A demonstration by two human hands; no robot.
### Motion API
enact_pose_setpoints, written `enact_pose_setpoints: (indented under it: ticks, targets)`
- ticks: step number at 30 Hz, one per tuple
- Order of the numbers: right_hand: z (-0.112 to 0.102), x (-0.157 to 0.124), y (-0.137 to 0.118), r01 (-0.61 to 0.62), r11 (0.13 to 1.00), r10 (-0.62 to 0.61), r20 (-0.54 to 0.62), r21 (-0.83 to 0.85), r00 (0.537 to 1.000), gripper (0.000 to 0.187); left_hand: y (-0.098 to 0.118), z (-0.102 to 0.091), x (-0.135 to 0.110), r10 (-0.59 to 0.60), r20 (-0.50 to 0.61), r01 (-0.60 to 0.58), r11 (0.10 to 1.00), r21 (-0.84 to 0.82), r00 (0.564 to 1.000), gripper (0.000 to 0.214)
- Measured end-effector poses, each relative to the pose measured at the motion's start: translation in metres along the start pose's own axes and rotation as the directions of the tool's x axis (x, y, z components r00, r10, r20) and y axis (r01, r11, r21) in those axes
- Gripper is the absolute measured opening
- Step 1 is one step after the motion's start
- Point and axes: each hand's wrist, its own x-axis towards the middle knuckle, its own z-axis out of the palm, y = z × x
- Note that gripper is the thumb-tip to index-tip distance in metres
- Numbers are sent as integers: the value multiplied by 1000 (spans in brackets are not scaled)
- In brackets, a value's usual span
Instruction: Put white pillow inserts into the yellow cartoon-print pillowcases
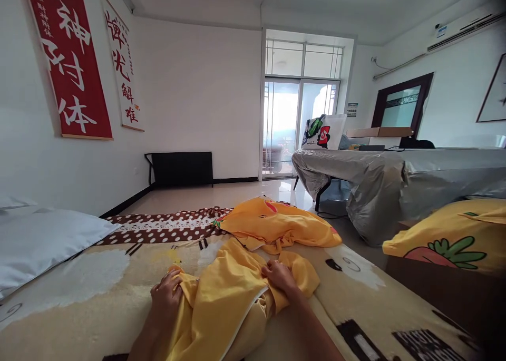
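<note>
A rumpled yellow pillowcase (221,287) lies in front of me on the bed, with a white strip along its open edge. My left hand (168,292) is closed on its left side, fingers curled into the cloth. On the other side, my right hand (280,276) grips a bunched fold of the same cloth. Just beyond both hands rests an orange-yellow pillow (272,221) with a printed pattern, its near edge crumpled. Parts of my fingertips are hidden by the folds.
A cream patterned blanket (98,292) covers the bed. A white pillow (51,240) lies at the left. To the right, a brown box (446,292) holds a yellow carrot-print pillow (454,234). Behind it stands a table under silver sheeting (375,187), bearing a printed bag (324,132).
</note>
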Motion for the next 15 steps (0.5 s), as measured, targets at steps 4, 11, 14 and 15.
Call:
enact_pose_setpoints:
  ticks: [4, 11, 14, 15]
  targets:
    - [-3, 2, 3, 6, 991, -3, -23, 137, 1000, 3, 2, -21, 9, -30, -84, 19, 992, -123, 996, 37]
    - [-19, 7, -1, 127, 908, -14, -273, 399, 962, 6, 23, -78, 8, -264, -176, 185, 912, -367, 948, 36]
    - [-30, 10, -4, 212, 854, 34, -458, 476, 889, 13, 31, -101, 4, -349, -230, 243, 889, -388, 909, 29]
    - [-33, 11, -5, 234, 834, 65, -511, 499, 857, 15, 32, -108, 3, -370, -254, 257, 885, -387, 893, 27]
